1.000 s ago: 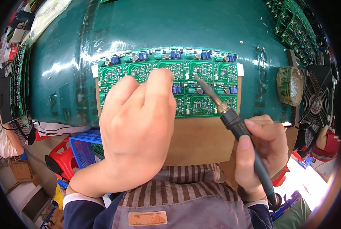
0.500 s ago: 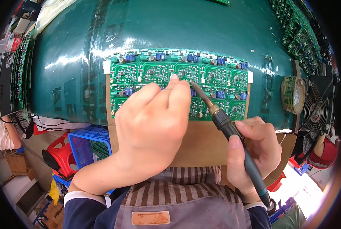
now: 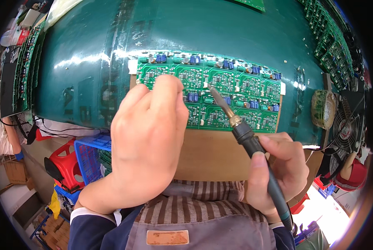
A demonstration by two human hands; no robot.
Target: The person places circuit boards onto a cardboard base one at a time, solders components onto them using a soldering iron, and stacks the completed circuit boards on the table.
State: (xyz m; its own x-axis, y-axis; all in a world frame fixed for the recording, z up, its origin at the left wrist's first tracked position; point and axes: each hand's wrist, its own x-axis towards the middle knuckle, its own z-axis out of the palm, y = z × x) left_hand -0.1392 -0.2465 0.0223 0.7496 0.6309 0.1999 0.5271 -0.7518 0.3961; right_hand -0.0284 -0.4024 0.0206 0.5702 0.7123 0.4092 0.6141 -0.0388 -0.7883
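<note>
A green panel of joined circuit boards lies in front of me, dotted with blue and green components and small white connectors. My right hand grips a soldering iron by its dark handle. The iron slants up and left, its tip over the middle of the panel close to a white connector; I cannot tell whether it touches. Over the panel's left part is my left hand, closed, with thumb and fingers drawn together. Its back hides the fingertips and anything between them.
Under the panel is a brown board on a green-covered table. Stacked circuit boards stand left and right. A tape roll and a fan sit at right. A blue crate and red stool are below left.
My left hand has moved left along the panel. The iron's tip has also shifted left over the panel, which now appears slightly further right in view.
</note>
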